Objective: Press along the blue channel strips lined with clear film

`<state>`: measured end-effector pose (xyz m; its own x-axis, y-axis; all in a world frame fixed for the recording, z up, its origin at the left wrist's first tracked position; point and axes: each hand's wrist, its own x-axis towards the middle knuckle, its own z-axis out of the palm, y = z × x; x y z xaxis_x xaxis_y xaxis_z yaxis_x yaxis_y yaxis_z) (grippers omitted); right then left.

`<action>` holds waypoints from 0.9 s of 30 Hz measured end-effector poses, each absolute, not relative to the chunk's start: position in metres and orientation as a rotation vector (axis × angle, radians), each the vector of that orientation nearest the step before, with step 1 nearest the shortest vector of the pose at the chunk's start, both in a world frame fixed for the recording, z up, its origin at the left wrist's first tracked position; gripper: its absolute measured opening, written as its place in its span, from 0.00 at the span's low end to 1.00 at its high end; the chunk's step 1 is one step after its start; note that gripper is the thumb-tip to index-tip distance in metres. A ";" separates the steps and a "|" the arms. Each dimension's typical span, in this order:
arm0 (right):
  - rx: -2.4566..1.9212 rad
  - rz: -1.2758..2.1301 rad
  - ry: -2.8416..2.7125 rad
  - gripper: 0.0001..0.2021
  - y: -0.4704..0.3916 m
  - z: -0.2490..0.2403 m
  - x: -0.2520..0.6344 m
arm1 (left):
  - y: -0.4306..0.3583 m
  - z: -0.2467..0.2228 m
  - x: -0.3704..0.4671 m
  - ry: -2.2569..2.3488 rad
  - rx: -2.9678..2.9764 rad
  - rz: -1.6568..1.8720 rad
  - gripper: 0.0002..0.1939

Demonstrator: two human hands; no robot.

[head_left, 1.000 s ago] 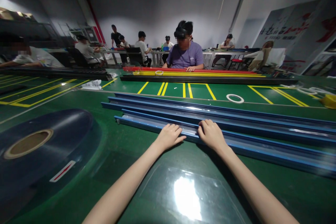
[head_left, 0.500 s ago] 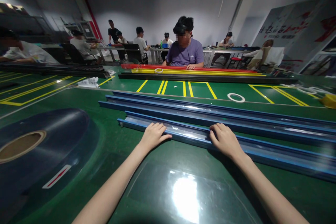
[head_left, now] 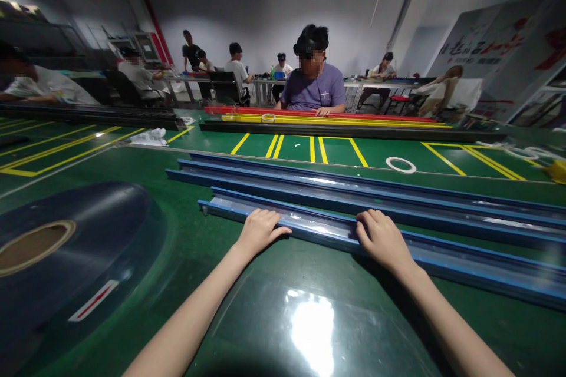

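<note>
A long blue channel rail (head_left: 313, 224) lies slantwise across the green table in front of me, its inside shiny as if lined with clear film. Near its left end, my left hand (head_left: 260, 230) is closed over the near wall, fingertips inside the channel and thumb stretched along the edge. Farther right, my right hand (head_left: 384, 240) grips the same rail, its fingers curled into the trough. The undersides of both palms are hidden. Just behind lies a second long blue rail (head_left: 265, 175), parallel and apart from my hands.
At left lies a big roll of clear film (head_left: 110, 230) with a cardboard core. A white ring (head_left: 401, 165) lies beyond the rails. Black bars (head_left: 336, 129), yellow bars (head_left: 354, 122) and red bars (head_left: 375, 115) lie before a seated person (head_left: 313, 85). Others sit behind.
The view has shifted very slightly. My right hand appears a touch farther right and lower; both hands stay on the same blue rail.
</note>
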<state>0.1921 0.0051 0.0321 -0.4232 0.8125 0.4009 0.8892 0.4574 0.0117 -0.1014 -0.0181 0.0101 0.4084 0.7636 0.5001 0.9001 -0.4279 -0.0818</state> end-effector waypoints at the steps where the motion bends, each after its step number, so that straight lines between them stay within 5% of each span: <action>1: -1.445 -0.312 -2.374 0.11 0.005 0.032 0.192 | -0.018 0.010 -0.101 -1.436 -2.332 -0.567 0.24; 27: -1.378 -0.072 -2.477 0.16 0.002 0.041 0.156 | -0.020 0.006 -0.098 -1.383 -2.232 -0.564 0.21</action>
<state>0.1563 0.0022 0.0405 -0.4920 0.8219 0.2871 0.8371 0.5373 -0.1034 -0.0983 -0.0195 0.0062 0.4129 0.7199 0.5579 0.9048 -0.3944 -0.1606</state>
